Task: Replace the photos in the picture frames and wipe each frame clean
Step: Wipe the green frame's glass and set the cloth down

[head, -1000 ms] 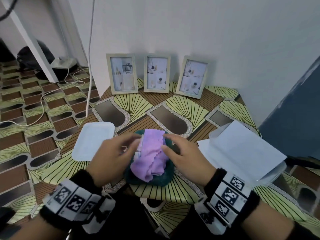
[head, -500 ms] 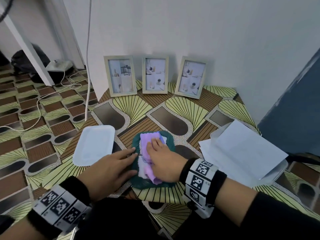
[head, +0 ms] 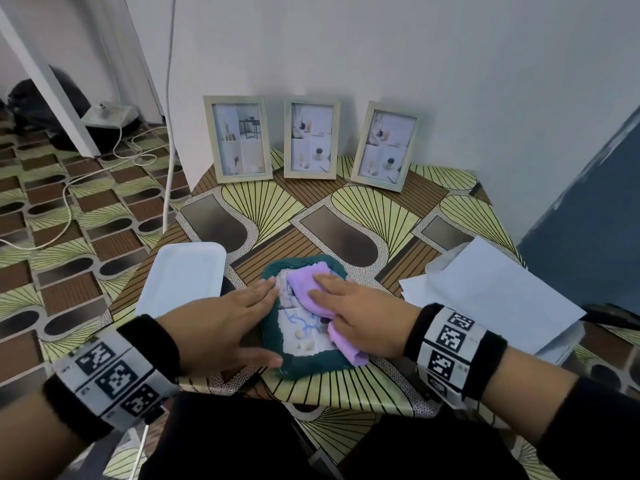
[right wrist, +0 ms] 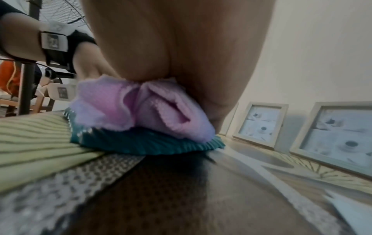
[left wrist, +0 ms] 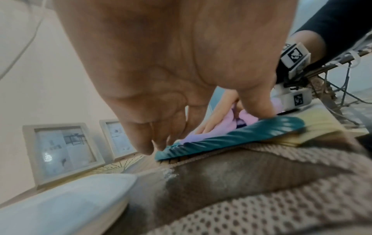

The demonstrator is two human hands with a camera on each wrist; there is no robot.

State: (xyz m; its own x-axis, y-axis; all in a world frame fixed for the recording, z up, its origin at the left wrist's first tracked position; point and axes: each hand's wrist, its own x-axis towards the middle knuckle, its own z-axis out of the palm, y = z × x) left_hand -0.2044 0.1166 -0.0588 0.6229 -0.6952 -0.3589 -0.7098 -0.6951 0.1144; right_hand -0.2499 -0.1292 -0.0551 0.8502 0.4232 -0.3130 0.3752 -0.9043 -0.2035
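A dark teal picture frame [head: 308,367] lies flat on the patterned table [head: 349,393], with a pale photo [head: 301,336] showing in it. My left hand [head: 242,317] lies with straight fingers along the frame's left edge and its thumb at the near edge. My right hand [head: 360,317] presses a bunched purple cloth [head: 306,289] onto the frame's far right part with flat fingers. In the right wrist view the cloth [right wrist: 124,109] is squashed under my palm on the frame [right wrist: 141,144]. Three pale wooden frames [head: 239,138] [head: 311,140] [head: 386,145] lean on the wall.
A white tray [head: 183,278] sits just left of my left hand. White sheets of paper [head: 491,299] lie stacked at the table's right side. A white cable [head: 169,133] hangs beside the table's far left corner.
My right hand has slid the cloth from the frame's middle to its far right part, uncovering the photo. The left hand has left the cloth and flattened along the frame's left edge.
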